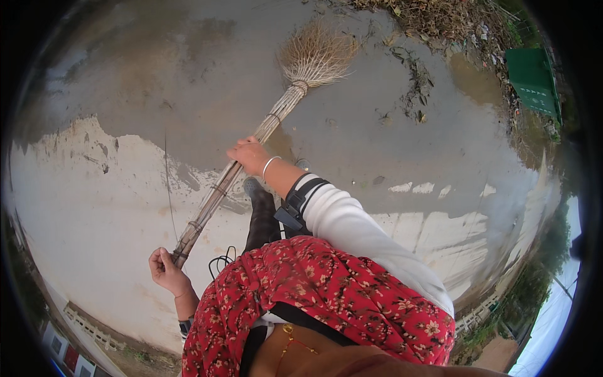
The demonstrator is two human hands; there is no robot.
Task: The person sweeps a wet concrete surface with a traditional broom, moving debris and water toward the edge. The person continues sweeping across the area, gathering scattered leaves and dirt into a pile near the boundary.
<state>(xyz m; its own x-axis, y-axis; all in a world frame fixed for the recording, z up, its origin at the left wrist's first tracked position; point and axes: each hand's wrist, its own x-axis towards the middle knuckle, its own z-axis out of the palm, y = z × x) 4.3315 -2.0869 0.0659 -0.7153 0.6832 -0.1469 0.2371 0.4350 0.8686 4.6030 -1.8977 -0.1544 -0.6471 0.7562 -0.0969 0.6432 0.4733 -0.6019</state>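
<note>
Your twig broom (276,114) slants across the space in front of you, its handle end low by your left side and its brush (316,58) pointing away and a little to the right. The brush fans out over wet, muddy ground (213,81); whether the tips press on it, you cannot tell from this view. The handle is a bundle of pale sticks, bound at several places along its length.

Your right hand (249,156) is closed around the middle of the handle, the back of the hand turned up. Your left hand (166,271) is at the handle's near end, fingers curled and thumb raised; you cannot tell whether it grips the sticks or only rests against them.

A pale bracelet (270,167) circles your right wrist, with a black strap (294,204) farther up over your white sleeve (370,235). Below are your red floral garment (314,283) and a grey shoe (253,186), just beside the handle. Pale concrete (113,220) spreads to your left. Ahead to the right, a dark clump of leaves (418,81) lies on the mud, with a debris heap (458,22) beyond it and a green container (532,78) near the heap.
</note>
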